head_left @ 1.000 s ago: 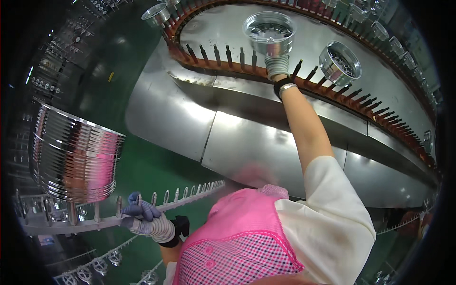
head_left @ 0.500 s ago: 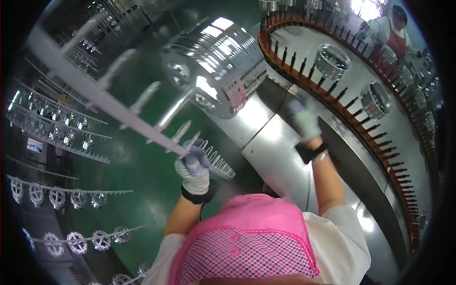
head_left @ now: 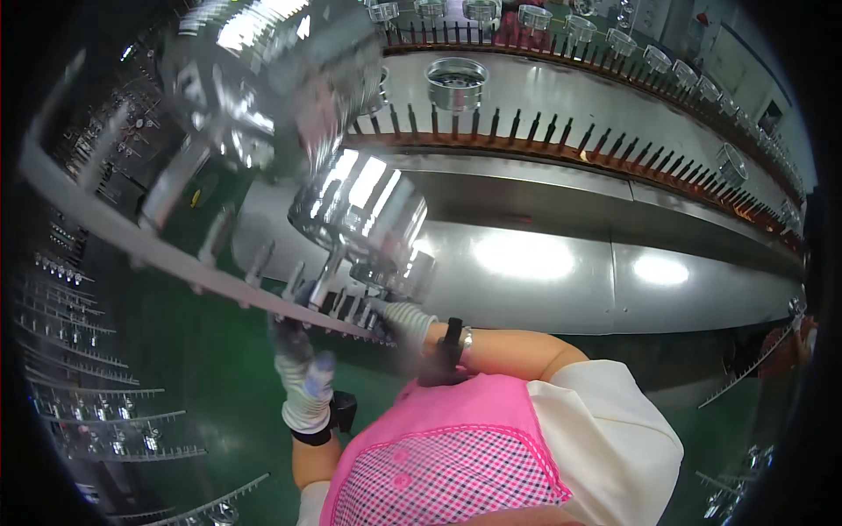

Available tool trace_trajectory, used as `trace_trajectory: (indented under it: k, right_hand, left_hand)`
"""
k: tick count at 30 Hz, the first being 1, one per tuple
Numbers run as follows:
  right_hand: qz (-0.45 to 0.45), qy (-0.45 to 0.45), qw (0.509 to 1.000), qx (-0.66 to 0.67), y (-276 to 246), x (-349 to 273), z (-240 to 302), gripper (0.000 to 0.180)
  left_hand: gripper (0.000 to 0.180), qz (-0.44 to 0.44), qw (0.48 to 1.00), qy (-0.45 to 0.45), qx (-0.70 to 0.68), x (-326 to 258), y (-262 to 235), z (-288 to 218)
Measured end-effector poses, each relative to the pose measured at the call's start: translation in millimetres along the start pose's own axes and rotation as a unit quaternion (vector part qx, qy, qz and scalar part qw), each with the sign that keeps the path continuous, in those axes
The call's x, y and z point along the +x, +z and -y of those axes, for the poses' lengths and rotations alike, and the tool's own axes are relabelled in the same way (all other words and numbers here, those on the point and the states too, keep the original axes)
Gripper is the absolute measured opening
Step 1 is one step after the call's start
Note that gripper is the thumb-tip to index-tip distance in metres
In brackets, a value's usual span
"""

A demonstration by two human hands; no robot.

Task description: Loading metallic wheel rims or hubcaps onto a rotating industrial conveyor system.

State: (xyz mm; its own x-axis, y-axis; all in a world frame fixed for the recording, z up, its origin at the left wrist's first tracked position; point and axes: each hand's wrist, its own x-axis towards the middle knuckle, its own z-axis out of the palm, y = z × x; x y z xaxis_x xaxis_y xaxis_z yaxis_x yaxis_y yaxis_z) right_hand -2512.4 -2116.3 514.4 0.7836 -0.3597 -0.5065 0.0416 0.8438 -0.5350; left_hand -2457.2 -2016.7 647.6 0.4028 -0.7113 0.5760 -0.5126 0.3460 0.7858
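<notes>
A long pale bar with a row of pegs (head_left: 162, 254) slants from the upper left down to my hands. My left hand (head_left: 303, 377), in a striped grey-white glove, is under the bar, fingers wrapped up behind it and thumb apart on the near side. My right hand (head_left: 403, 323), gloved and blurred, reaches across to the bar's lower end; its fingers are largely hidden. Just above it is a small shiny metal piece (head_left: 410, 276). A chrome cylindrical ring (head_left: 360, 206) sits on a peg, and a large blurred chrome stack (head_left: 272, 83) fills the upper left.
Beyond a steel counter (head_left: 526, 263) runs a curved track of dark upright pins (head_left: 535, 131), with a chrome ring (head_left: 456, 83) on the platform behind it. More rings (head_left: 579, 31) line the far side. Peg bars with chrome parts (head_left: 114, 408) hang at left over green floor.
My view has turned right, bringing the counter across the front. My right hand has moved from over the counter to the bar's lower end. Chrome pieces now show near that end.
</notes>
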Motion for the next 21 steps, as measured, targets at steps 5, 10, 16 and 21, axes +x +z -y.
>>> trace_trajectory:
  k: [5,10,16,21]
  right_hand:
    - [0.016,-0.023,0.977,-0.21,-73.3,0.0,2.3,0.03]
    - [-0.179,-0.482,0.82,-0.25,-238.9,53.2,217.5,0.024]
    - [-0.318,-0.411,0.841,-0.15,-284.2,32.8,387.2,0.032]
    - [-0.315,-0.37,0.833,-0.263,-265.9,32.1,376.8,0.024]
  left_hand:
    - [0.055,-0.228,0.969,-0.07,-0.069,-12.1,70.1,-21.6]
    - [0.05,-0.457,0.886,-0.048,0.061,-17.9,121.9,-44.5]
    - [0.053,-0.503,0.858,-0.07,0.077,-40.7,141.3,-58.2]
    - [0.05,-0.502,0.85,-0.11,0.118,-79.5,171.4,-54.9]
